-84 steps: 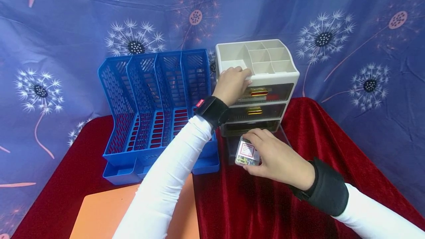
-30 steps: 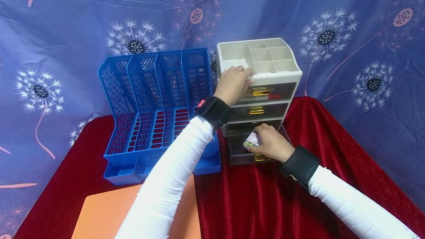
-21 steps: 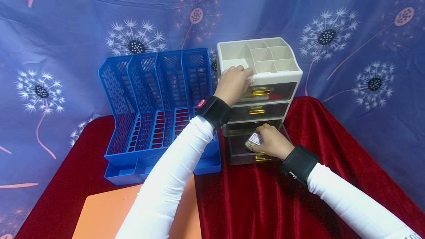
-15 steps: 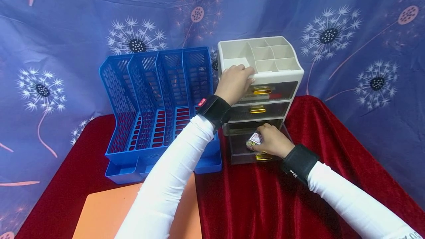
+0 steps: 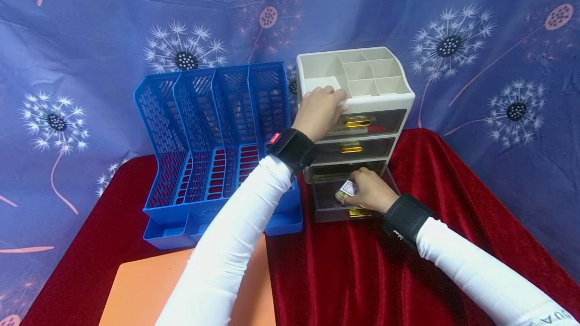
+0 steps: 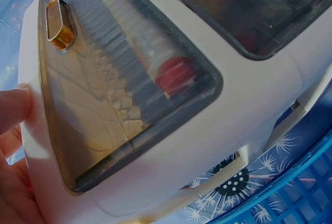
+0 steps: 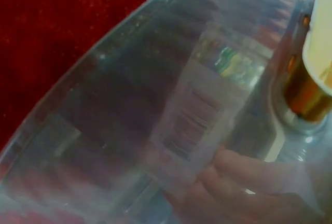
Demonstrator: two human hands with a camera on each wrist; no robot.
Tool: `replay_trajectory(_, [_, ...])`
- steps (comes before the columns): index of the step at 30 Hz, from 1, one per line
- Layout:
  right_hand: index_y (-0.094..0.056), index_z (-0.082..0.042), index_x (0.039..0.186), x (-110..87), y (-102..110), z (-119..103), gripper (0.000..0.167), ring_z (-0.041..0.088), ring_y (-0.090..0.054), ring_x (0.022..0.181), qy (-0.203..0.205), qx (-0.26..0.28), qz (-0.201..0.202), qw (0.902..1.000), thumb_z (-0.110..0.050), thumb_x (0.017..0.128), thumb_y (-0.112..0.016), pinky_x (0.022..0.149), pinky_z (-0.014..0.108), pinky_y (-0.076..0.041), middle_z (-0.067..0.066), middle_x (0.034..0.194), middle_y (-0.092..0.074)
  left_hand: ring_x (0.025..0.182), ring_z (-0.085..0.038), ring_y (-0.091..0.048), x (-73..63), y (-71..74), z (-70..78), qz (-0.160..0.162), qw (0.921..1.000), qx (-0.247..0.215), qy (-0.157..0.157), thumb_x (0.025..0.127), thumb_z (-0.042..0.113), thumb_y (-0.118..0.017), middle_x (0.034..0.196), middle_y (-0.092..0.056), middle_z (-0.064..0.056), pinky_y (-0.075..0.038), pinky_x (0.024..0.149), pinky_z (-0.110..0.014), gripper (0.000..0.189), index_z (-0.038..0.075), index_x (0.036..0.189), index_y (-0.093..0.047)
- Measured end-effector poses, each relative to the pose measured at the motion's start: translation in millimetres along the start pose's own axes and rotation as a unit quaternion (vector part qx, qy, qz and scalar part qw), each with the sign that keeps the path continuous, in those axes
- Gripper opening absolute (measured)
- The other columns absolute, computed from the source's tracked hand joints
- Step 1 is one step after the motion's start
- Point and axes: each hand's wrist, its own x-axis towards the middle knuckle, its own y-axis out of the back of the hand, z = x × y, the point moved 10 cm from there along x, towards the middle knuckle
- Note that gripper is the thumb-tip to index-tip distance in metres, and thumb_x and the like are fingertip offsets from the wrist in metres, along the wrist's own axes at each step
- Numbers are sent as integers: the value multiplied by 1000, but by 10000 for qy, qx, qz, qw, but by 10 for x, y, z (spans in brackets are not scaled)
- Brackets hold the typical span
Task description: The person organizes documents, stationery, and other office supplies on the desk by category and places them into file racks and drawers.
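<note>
My left hand (image 5: 319, 112) grips the top front rim of a white desktop drawer organizer (image 5: 378, 98), its fingers over the edge of the top compartment. The left wrist view shows the organizer's tinted drawer front (image 6: 104, 115) close up. Below, the bottom drawer (image 5: 326, 213) is pulled out. Inside it, my right hand (image 5: 372, 191) holds a small clear box of paper clips (image 5: 346, 191) with a white, red-framed label, tilted. Through the drawer's clear wall, the right wrist view shows the same box (image 7: 192, 115) and my fingers on its end. Whether the box touches the drawer floor I cannot tell.
A blue slotted file rack (image 5: 217, 205) stands left of the organizer. In front of the rack lies an orange sheet (image 5: 145, 286), partly under my left arm. Red velvet cloth (image 5: 340, 275) covers the table, and a patterned blue curtain (image 5: 344, 9) hangs behind.
My right hand has carried the box of paper clips from above the bottom drawer's front down into the drawer; in the last half second it barely moves. My left hand keeps its grip on the organizer.
</note>
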Motion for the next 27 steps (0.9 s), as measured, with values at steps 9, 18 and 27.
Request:
replay_trajectory(9, [-55, 8, 94, 5, -2, -14, 53, 32, -55, 78, -54, 87, 22, 9999, -20, 61, -86, 71, 44, -46, 17, 84, -54, 94, -19, -59, 6, 2, 0, -33, 10000, -51, 11, 96, 33, -53, 104, -66, -2, -44, 81, -32, 27, 18, 117, -61])
replay_trajectory(18, [-55, 8, 96, 14, 6, 13, 56, 31, -55, 79, -220, 88, -52, 9997, -20, 60, -87, 71, 43, -46, 17, 85, -53, 94, -19, -59, 12, 25, 7, 10, 10000, -8, -7, 96, 33, -52, 103, -65, -1, -44, 82, -32, 26, 18, 117, -62])
replay_trajectory(27, [-55, 10, 98, 14, -26, 1, 61, 35, -56, 84, -186, 77, -120, 9997, -24, 60, -88, 76, 46, -46, 20, 89, -55, 96, -20, -59, -6, 7, 4, 4, 9999, -140, 18, 96, 31, -53, 104, -65, -3, -44, 84, -33, 27, 17, 118, -62])
